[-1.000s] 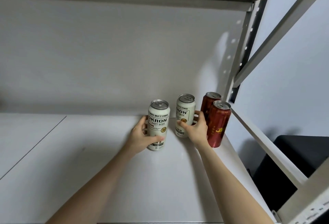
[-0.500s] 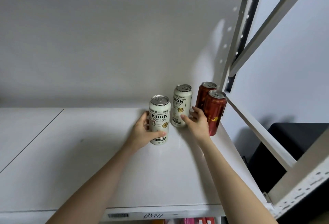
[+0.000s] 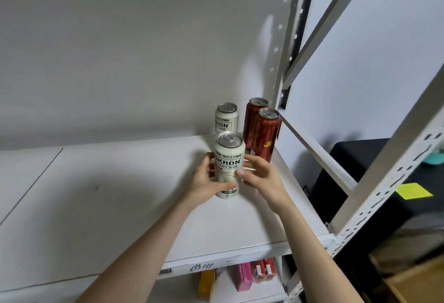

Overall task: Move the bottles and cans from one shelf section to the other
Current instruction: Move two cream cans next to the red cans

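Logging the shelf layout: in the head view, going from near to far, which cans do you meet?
Held white can → front red can → back red can.

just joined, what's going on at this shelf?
A person is handling cans on a white shelf. The left hand grips the front white can, fingers curled round its left side. The right hand is at the can's other side with its thumb on the edge; whether it actually holds the can is unclear, as is whether the can is lifted. Behind stand a second white can, a rear red can and a near red can, all upright.
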`<state>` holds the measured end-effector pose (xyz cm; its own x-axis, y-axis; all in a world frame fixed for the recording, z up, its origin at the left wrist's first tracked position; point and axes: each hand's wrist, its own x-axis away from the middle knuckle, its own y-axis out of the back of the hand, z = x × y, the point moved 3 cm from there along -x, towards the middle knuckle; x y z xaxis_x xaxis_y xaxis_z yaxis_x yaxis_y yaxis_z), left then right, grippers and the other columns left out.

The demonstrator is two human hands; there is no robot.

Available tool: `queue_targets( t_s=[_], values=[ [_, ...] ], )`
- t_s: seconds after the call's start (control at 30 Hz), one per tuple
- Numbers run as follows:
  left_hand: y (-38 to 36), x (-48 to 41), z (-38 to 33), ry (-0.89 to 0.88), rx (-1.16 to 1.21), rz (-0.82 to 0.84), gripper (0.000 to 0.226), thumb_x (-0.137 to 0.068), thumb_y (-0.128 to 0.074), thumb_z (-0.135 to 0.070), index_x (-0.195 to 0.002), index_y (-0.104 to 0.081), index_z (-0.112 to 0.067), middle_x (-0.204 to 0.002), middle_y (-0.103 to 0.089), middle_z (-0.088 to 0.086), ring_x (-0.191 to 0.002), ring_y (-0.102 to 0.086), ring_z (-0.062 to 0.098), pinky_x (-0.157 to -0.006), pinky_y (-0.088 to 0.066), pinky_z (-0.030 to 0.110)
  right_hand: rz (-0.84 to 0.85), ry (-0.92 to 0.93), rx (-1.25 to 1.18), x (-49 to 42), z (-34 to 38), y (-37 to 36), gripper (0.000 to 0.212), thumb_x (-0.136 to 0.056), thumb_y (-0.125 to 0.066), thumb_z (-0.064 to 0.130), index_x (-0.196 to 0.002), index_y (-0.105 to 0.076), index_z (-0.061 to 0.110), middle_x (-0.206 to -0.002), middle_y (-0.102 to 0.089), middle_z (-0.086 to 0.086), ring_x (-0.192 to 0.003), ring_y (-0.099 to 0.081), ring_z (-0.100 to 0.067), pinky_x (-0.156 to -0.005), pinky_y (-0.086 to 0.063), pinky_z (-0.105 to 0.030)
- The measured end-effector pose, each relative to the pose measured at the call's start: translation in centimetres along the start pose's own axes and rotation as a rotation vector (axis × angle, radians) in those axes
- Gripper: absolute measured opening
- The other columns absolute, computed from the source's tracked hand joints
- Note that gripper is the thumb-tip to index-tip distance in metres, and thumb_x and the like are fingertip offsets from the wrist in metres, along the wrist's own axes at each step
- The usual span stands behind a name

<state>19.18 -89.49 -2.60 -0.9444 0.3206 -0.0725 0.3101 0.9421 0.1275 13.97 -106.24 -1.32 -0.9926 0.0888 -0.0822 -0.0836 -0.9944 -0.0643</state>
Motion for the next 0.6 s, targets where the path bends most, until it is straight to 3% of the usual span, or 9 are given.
queue_targets(
  t_s=[0.2, 0.37, 0.47, 0.6],
  values=[
    [-1.6, 0.0, 0.0, 0.032, 0.003, 0.045, 0.084, -0.034, -0.090, -0.030, -0.107, -0.049, -0.024, -0.112, -0.066, 0.006, -0.101, -0.068, 0.022, -0.089, -0.056, 0.038, -0.003, 0.047, 0.001, 0.5, -0.2, 0.9, 0.058, -0.069, -0.083, 0.022, -0.122, -0.062, 0.012, -0.111, -0.073, -0.011, -0.102, -0.069, -0.031, -0.085, -0.056, -0.039],
    [-1.1, 0.4, 0.7, 0.038, -0.135, 0.057, 0.080, -0.041, -0.094, -0.018, -0.109, -0.052, -0.018, -0.104, -0.069, 0.002, -0.091, -0.070, 0.018, -0.082, -0.059, 0.039, 0.013, 0.036, 0.002, 0.0, -0.7, 1.0, 0.054, -0.068, -0.082, 0.017, -0.118, -0.063, 0.015, -0.111, -0.070, -0.016, -0.095, -0.069, -0.027, -0.081, -0.057, -0.040],
    [-1.1, -0.1, 0.2, 0.021, -0.156, 0.026, 0.073, -0.053, -0.092, 0.002, -0.113, -0.054, -0.010, -0.102, -0.069, 0.004, -0.082, -0.068, 0.008, -0.078, -0.059, 0.029, 0.016, 0.050, -0.027, -0.8, -0.8, 1.0, 0.051, -0.073, -0.081, 0.011, -0.120, -0.061, 0.013, -0.114, -0.068, -0.020, -0.094, -0.069, -0.027, -0.077, -0.055, -0.036],
    [-1.2, -1.3, -0.5, 0.016, -0.160, 0.006, 0.069, -0.057, -0.086, 0.012, -0.116, -0.054, -0.006, -0.093, -0.065, -0.002, -0.068, -0.063, -0.010, -0.066, -0.054, 0.014, 0.009, 0.051, -0.042, -2.4, -0.9, 1.0, 0.054, -0.071, -0.082, 0.015, -0.120, -0.061, 0.013, -0.116, -0.068, -0.017, -0.095, -0.068, -0.025, -0.080, -0.055, -0.038]
  ],
)
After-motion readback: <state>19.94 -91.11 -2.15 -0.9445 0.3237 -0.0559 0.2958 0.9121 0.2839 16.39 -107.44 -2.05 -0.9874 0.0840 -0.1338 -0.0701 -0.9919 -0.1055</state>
